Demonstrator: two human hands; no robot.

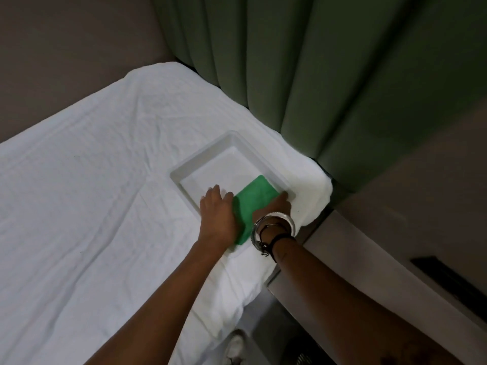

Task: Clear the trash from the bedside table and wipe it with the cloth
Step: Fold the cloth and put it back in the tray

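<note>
A folded green cloth (254, 201) lies in the near right corner of a white rectangular tray (203, 156) that rests on the bed. My left hand (217, 209) lies flat against the cloth's left side, fingers reaching over the tray floor. My right hand (279, 204), with bangles and a dark band at the wrist, presses the cloth's right edge by the tray wall. Both hands touch the cloth from either side. The right fingers are mostly hidden under the cloth. No trash shows in view.
The tray sits on a white wrinkled bedsheet (92, 193). A green padded headboard (303, 61) rises behind it. To the right runs a grey bedside surface (395, 206) with a dark slot (453, 283). A white shoe (237, 346) shows below.
</note>
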